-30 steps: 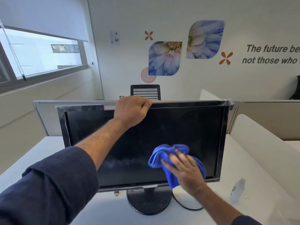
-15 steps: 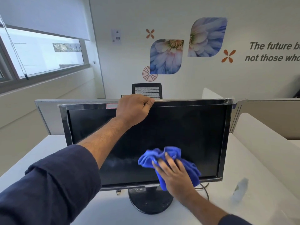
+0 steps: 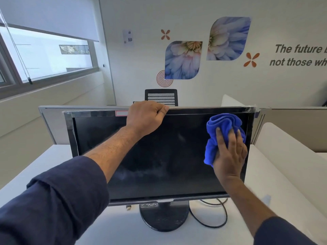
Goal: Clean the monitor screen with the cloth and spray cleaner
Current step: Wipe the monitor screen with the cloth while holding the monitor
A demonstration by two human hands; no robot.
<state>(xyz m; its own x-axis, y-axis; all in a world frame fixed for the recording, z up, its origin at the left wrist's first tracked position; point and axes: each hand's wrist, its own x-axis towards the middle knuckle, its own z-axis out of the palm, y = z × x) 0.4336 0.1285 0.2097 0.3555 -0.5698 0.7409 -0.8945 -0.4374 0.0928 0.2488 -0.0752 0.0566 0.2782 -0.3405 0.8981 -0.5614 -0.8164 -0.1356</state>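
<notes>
A black monitor [image 3: 159,156] stands on a round base on the white desk, its dark screen streaked with pale smears low in the middle. My left hand [image 3: 145,117] grips the top edge of the monitor, fingers curled over the bezel. My right hand [image 3: 230,152] presses a bunched blue cloth [image 3: 221,126] flat against the upper right of the screen, fingers straight. The spray bottle [image 3: 266,198] shows only as a pale blur on the desk behind my right forearm.
A black cable [image 3: 219,220] loops on the white desk [image 3: 265,183] right of the monitor base [image 3: 164,218]. White partition panels [image 3: 292,156] rise at the right, a grey divider behind the monitor. A black chair [image 3: 161,97] stands beyond.
My right hand has swept the blue cloth from the lower middle of the screen up to its upper right corner. My left hand keeps its grip on the top edge.
</notes>
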